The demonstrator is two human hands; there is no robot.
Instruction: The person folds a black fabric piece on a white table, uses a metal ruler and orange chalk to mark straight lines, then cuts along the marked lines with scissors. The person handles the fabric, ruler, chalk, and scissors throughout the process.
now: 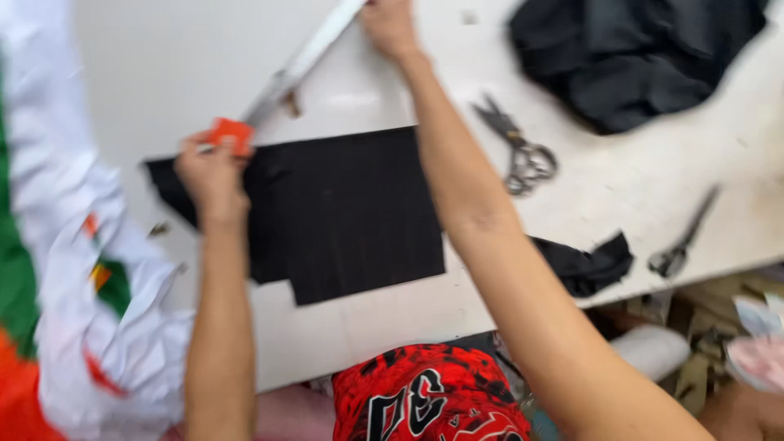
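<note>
1. Left hand (pixel 211 173): fingers closed together on a small orange piece (pixel 231 132), held at the near end of a long white ruler (pixel 304 61); the picture is blurred, so the exact grip on the ruler cannot be told.
2. Right hand (pixel 389 26): at 12 o'clock, partly cut by the upper edge, resting on the far end of the white ruler; whether its fingers are together or apart cannot be told.
3. White ruler: lies slantwise on the counter (pixel 653 188), running from the left hand up toward 1 o'clock to the right hand.
4. Black cut fabric (pixel 343 216): flat, roughly rectangular sheet, directly under and between both forearms; its upper left corner touches the left hand.
5. Large scissors (pixel 518 147): at 3 o'clock of the right forearm, lying on the counter, just beside the arm.
6. Black fabric scrap (pixel 588 265): at 4 o'clock, at the near counter edge.
7. Small dark snips (pixel 684 237): further right, near that edge.
8. Black cloth heap (pixel 637 57): at 2 o'clock, well apart from both hands.
9. White cloth with green and orange (pixel 57 245): at 9 o'clock, bunched along the left side.
</note>
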